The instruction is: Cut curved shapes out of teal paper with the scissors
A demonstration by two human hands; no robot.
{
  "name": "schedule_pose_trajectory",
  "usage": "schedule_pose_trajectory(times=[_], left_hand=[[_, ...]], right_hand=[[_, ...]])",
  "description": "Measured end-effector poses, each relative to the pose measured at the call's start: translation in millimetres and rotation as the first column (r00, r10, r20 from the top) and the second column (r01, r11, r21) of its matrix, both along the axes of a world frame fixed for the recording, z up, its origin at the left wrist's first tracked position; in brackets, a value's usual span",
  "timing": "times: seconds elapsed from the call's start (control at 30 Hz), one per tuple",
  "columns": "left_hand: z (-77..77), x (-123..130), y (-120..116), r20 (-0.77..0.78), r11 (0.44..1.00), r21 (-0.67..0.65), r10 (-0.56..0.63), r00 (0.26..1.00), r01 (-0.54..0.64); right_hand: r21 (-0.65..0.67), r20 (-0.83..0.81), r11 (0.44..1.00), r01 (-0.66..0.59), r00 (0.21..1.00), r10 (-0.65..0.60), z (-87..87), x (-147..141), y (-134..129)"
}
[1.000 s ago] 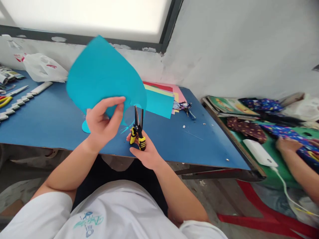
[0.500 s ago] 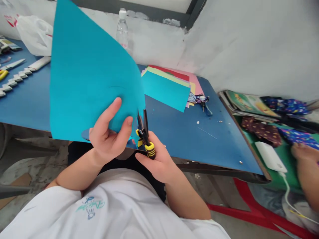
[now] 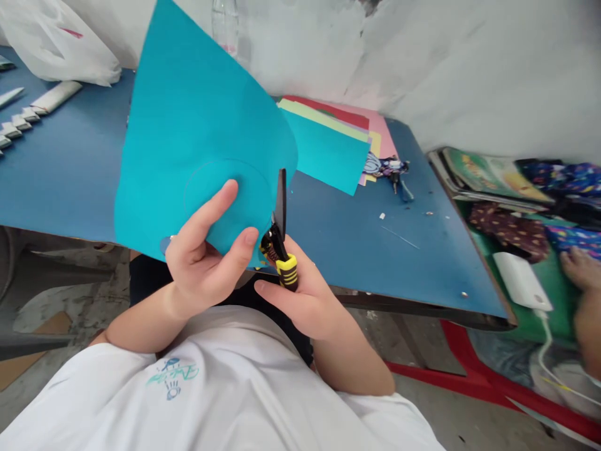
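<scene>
A large turquoise paper sheet stands tilted above the table's front edge, with a faint curved line drawn on it. My left hand holds it low down, thumb and index finger on the near face and the other fingers mostly hidden. In my right hand are black scissors with yellow-and-black grips. One blade stands in front of the sheet's right edge; the other is largely hidden by the paper. The scissors are close to the right of my left thumb.
Coloured papers lie at the back of the blue table, beside a patterned bundle. A plastic bag and folded white strip are left. Another person's hand rests right, near a white device.
The sheet has turned and shifted right, showing more of the drawn curve. The scissors stand more upright, their blades nearer the sheet's edge. The view has tipped down slightly.
</scene>
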State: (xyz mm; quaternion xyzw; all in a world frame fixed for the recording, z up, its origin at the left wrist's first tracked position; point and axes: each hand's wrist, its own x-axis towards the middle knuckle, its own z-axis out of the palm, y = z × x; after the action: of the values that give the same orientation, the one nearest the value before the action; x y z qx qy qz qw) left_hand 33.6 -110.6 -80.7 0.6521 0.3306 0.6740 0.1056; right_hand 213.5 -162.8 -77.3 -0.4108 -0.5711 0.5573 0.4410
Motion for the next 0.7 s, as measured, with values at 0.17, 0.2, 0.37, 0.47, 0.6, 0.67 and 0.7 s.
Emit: schedule_pose_trajectory(times=[0.17, 0.2, 0.37, 0.47, 0.6, 0.67, 0.7], left_hand=[[-2.4, -2.5, -5.9, 0.063, 0.989, -0.116, -0.083, 0.995, 0.090], [-3.8, -3.2, -6.0, 0.063, 0.986, -0.136, -0.087, 0.994, 0.095], [-3.8, -6.8, -6.6, -0.014, 0.994, -0.108, -0.036, 0.999, 0.034], [-1.7, -8.7, -6.9, -0.057, 1.000, 0.008, 0.018, 0.998, -0.017], [-2.7, -9.9, -6.9, -0.085, 0.998, 0.062, 0.020, 0.996, -0.015], [-2.8, -9.6, -7.3, -0.083, 0.999, 0.051, 0.023, 0.996, -0.019], [-1.9, -9.4, -7.7, -0.078, 0.999, 0.045, 0.024, 0.997, -0.020]], right_hand=[[-0.044, -0.009, 0.999, 0.006, 1.000, -0.007, 0.5, -3.5, 1.3], [-0.056, -0.035, 0.998, -0.011, 0.999, 0.009, -0.4, -4.1, 1.2], [-0.068, -0.057, 0.996, -0.064, 0.997, 0.060, -6.1, -4.6, 0.5], [-0.061, -0.061, 0.996, -0.062, 0.996, 0.058, -7.3, -3.9, 0.8], [-0.058, -0.084, 0.996, -0.067, 0.995, 0.062, -5.7, -3.7, 1.8], [-0.063, -0.077, 0.995, -0.071, 0.995, 0.067, -4.8, -3.4, 2.4], [-0.065, -0.073, 0.995, -0.072, 0.995, 0.067, -4.6, -3.1, 2.7]])
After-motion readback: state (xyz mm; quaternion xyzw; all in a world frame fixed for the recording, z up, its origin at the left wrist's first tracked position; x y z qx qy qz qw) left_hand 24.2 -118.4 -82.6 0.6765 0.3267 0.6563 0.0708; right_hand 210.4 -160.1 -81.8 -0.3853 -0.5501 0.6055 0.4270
